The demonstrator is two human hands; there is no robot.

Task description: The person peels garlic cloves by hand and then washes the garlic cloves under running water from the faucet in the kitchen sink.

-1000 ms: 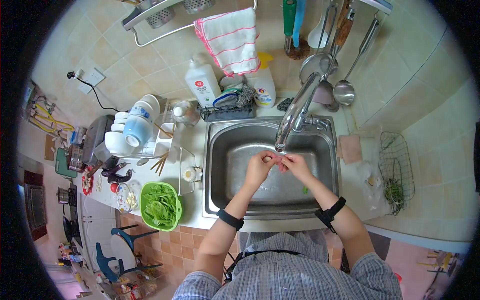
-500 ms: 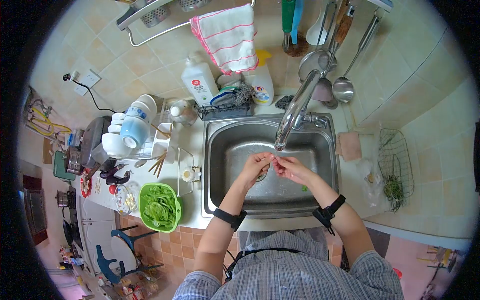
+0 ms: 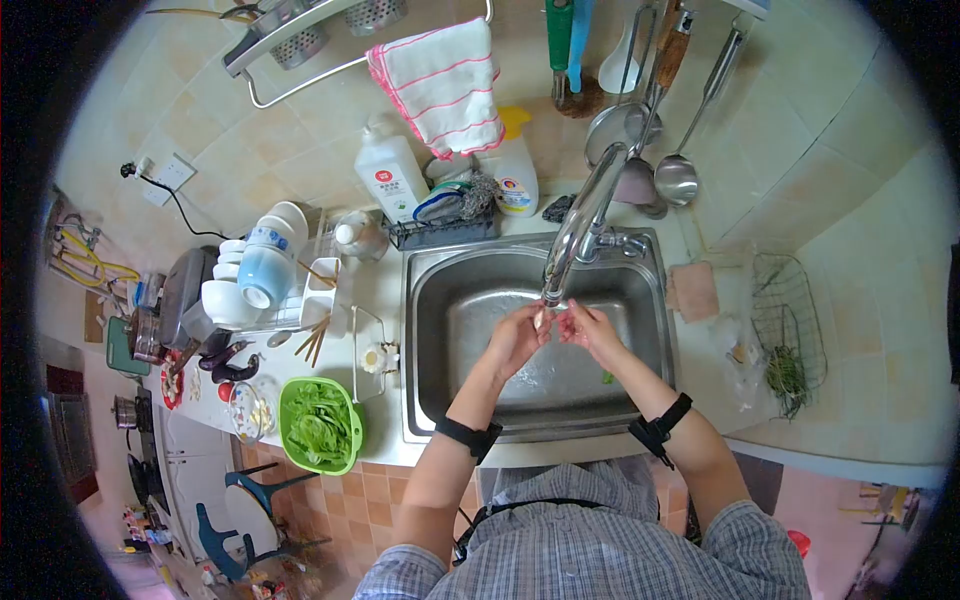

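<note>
Under the spout of the chrome faucet (image 3: 578, 235), both hands are over the steel sink (image 3: 480, 400). My left hand (image 3: 515, 342) has its fingers curled round a small pale piece (image 3: 541, 320), too small to name. Just to its right, a narrow gap away, my right hand (image 3: 592, 332) has bent fingers slightly apart, with nothing visible between them. A green scrap (image 3: 607, 378) lies in the basin below it.
Left of the sink are a green basin of leafy greens (image 3: 320, 425), a glass bowl (image 3: 250, 412), eggplants (image 3: 235, 368) and a rack with bowls (image 3: 265, 270). Bottles stand behind; a pink cloth (image 3: 694, 291) and wire basket (image 3: 790, 330) are at right.
My hands, which were together at the fingertips, have moved slightly apart and up to the spout. The pale piece now shows in my left hand. The view has shifted a little.
</note>
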